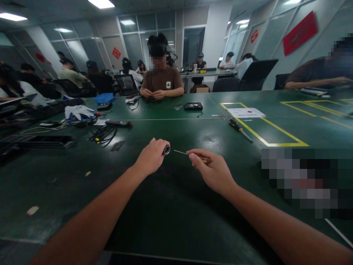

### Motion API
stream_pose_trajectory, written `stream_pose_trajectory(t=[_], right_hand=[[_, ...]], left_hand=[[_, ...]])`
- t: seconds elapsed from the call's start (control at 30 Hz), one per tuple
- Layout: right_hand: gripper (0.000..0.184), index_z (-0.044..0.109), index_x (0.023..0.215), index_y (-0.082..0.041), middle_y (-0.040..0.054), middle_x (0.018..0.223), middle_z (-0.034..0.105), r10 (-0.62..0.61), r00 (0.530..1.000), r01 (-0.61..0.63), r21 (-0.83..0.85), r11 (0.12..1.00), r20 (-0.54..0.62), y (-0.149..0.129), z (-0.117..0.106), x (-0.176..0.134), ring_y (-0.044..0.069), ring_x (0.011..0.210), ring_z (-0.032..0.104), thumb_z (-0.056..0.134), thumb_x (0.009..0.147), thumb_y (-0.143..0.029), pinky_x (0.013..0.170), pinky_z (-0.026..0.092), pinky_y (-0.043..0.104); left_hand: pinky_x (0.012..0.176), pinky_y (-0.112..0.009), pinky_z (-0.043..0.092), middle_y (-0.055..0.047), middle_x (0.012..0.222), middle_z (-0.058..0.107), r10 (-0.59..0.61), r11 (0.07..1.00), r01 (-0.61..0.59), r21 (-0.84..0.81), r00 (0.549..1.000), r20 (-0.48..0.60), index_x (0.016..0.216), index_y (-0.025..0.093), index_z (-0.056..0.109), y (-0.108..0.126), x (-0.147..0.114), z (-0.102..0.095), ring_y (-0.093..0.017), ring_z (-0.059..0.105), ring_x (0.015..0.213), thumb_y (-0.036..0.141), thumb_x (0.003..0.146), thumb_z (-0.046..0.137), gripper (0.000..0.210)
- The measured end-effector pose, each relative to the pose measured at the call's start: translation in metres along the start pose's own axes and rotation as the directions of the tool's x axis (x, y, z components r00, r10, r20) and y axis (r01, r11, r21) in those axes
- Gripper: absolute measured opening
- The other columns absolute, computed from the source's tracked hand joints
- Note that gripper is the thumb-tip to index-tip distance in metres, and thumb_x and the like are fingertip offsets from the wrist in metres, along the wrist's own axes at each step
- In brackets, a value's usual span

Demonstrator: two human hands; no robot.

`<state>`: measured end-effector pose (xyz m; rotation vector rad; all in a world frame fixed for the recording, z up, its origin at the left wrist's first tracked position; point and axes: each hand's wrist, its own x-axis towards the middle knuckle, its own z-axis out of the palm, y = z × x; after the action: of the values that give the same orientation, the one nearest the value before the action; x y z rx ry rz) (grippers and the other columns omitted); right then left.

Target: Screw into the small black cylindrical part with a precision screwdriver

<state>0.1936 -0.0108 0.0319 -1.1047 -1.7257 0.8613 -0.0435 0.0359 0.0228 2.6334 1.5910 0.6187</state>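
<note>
We've got our left hand (151, 157) closed in a fist around a small dark cylindrical part (166, 149), its round end poking out toward the right. Our right hand (211, 168) pinches a thin metal rod (180, 152) between thumb and fingers, a tight grip, and the rod's tip points at the cylinder's open end, close to it but, as far as we can tell, not yet inside. So we judge the two pieces are lined up and the joining is what remains. Both are held just above the dark green bench (176, 206).

Further out on the bench, a yellow-handled screwdriver (239, 129) lies by a yellow taped outline (278, 134), with a white sheet (246, 112) beyond it. To the left we see black cables (103, 135), a pair of white gloves (78, 111) and a blue tray (104, 98). A small black box (193, 106) sits toward the far edge.

Across from us a person in a brown shirt (162, 82) works with both hands on something small. Behind, more people sit at other desks, under ceiling lights, with glass partitions and red signs (299, 32) on the walls.
</note>
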Motion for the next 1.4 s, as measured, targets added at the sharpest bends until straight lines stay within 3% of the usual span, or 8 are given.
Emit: stream_pose_trajectory(t=[0.17,0.37,0.53,0.77,1.13,1.4], right_hand=[[0.018,0.065,0.099,-0.022,0.0002,0.078,0.068,0.036,0.997,-0.035,0.015,0.999,-0.074,0.004,0.002,0.002,0.016,0.066,0.063,0.069,0.089,-0.037,0.061,0.049,0.030],[0.023,0.071,0.105,-0.021,0.0038,0.086,0.073,0.072,0.996,-0.069,0.067,0.995,-0.045,0.010,0.004,0.004,0.019,0.077,0.068,0.069,0.089,-0.037,0.072,0.054,0.035],[0.027,0.072,0.103,-0.021,0.0037,0.082,0.072,0.074,0.996,-0.073,0.031,0.997,-0.047,0.017,0.006,0.005,0.019,0.075,0.067,0.063,0.095,-0.044,0.073,0.054,0.037],[0.020,0.066,0.103,-0.020,0.0037,0.084,0.073,0.084,0.996,-0.077,0.142,0.987,-0.042,0.015,0.008,0.005,0.018,0.076,0.069,0.064,0.093,-0.038,0.075,0.057,0.036],[0.019,0.069,0.107,-0.022,0.0031,0.088,0.074,0.018,1.000,-0.018,0.059,0.998,-0.003,0.017,0.009,0.005,0.019,0.082,0.071,0.063,0.095,-0.035,0.078,0.056,0.036],[0.023,0.069,0.107,-0.021,0.0044,0.089,0.076,0.042,0.998,-0.033,0.223,0.974,-0.039,0.015,0.009,0.003,0.019,0.084,0.073,0.065,0.094,-0.040,0.083,0.058,0.037]], left_hand=[[0.093,-0.045,0.051,-0.007,0.109,0.066,-0.045,0.997,0.039,0.060,0.994,0.097,0.110,0.020,0.060,0.005,-0.002,-0.001,-0.027,0.060,0.100,0.009,0.094,0.051,0.021],[0.071,-0.036,0.046,-0.007,0.100,0.067,-0.171,0.984,0.154,0.093,0.960,0.223,0.104,0.021,0.061,0.010,-0.005,-0.005,-0.026,0.064,0.087,0.016,0.095,0.053,0.014],[0.069,-0.035,0.043,-0.007,0.099,0.068,-0.165,0.985,0.147,0.092,0.959,0.232,0.100,0.020,0.061,0.011,-0.005,-0.005,-0.025,0.064,0.084,0.018,0.094,0.056,0.009],[0.069,-0.034,0.040,-0.005,0.095,0.065,-0.151,0.986,0.164,-0.039,0.963,0.225,0.095,0.021,0.060,0.012,-0.004,-0.004,-0.023,0.060,0.084,0.021,0.094,0.056,0.004],[0.072,-0.033,0.040,-0.004,0.096,0.064,-0.133,0.970,0.176,-0.171,0.963,0.234,0.096,0.021,0.060,0.016,-0.004,-0.006,-0.021,0.059,0.086,0.023,0.093,0.060,0.003],[0.076,-0.034,0.043,-0.003,0.097,0.064,-0.096,0.956,0.125,-0.264,0.988,0.121,0.097,0.021,0.059,0.014,-0.004,-0.005,-0.020,0.060,0.088,0.020,0.093,0.059,0.004]])
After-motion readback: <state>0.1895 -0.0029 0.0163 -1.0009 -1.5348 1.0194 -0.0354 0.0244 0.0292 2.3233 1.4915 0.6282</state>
